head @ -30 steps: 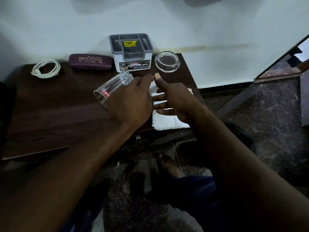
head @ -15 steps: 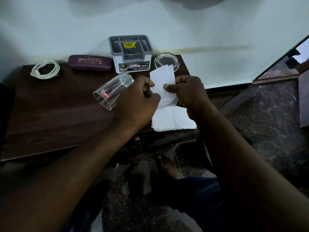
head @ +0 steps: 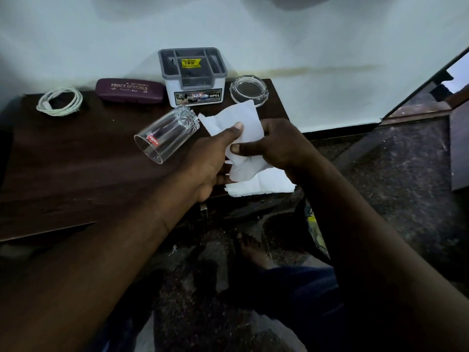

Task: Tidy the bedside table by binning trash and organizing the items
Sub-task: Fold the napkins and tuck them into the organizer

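Dark wooden bedside table (head: 63, 161), viewed from above. The left hand (head: 208, 161) and right hand (head: 281, 146) meet over its front right corner, each pinching with the thumb one crumpled white tissue (head: 250, 123) raised between them. A second tissue (head: 266, 185) lies flat below, at the table edge. A clear tumbler (head: 165, 135) tilts just beside the left hand; whether its fingers grip it cannot be told. At the rear: grey-and-white organiser (head: 194, 80), maroon spectacle case (head: 129, 91), glass ashtray (head: 248, 91), coiled white cable (head: 59, 101).
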